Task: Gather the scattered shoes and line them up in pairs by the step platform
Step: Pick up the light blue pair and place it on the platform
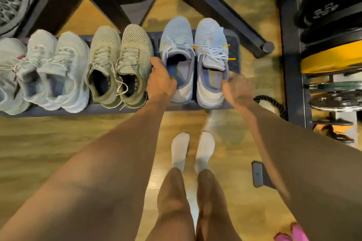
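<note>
At frame center, the left hand [160,82] grips one light-blue shoe [177,55]; the right hand [236,86] pinches its mate [211,60] on the step platform [109,108].

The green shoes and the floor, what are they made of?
The green shoes look like woven mesh cloth: tiny holes dot the toes, a matte finish. The floor looks like wood or wood-look planks: grain streaks, faint sheen. Which one, I cannot tell.

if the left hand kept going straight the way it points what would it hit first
The left hand points away from the person, so it would likely meet the collar of the left light blue shoe it already grips; depth is unclear.
</note>
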{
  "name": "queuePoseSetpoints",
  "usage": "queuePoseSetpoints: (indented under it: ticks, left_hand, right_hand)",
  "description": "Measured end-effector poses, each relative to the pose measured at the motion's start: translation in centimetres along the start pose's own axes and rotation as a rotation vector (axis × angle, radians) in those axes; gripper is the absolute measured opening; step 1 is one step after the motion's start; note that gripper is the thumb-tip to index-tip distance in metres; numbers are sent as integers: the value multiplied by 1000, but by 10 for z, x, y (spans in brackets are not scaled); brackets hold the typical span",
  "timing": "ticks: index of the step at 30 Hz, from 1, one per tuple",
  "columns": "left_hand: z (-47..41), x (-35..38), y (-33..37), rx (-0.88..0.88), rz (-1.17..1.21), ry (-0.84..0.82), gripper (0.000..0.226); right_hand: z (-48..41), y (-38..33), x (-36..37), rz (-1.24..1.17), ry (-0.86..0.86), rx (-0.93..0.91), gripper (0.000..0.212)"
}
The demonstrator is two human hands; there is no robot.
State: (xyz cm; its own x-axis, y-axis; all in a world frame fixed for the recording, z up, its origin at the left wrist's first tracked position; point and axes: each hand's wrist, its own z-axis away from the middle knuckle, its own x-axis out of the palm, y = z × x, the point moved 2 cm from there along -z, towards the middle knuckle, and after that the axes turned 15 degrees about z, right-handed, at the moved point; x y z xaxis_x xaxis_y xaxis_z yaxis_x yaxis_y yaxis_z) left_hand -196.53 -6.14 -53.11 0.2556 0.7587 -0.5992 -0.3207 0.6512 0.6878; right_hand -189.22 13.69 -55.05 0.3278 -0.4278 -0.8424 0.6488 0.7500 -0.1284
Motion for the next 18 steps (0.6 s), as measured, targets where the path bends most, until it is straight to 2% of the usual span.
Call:
queuePoseSetpoints:
  ticks: [13,18]
  left_hand:
    - [-4,25,-39,-123,20,47,39]
    - [-8,26,-40,-169,-33,54,36]
  right_hand:
    - [-14,1,39,134,-132,-145,46]
    - [-10,-4,38,141,-167,-129,36]
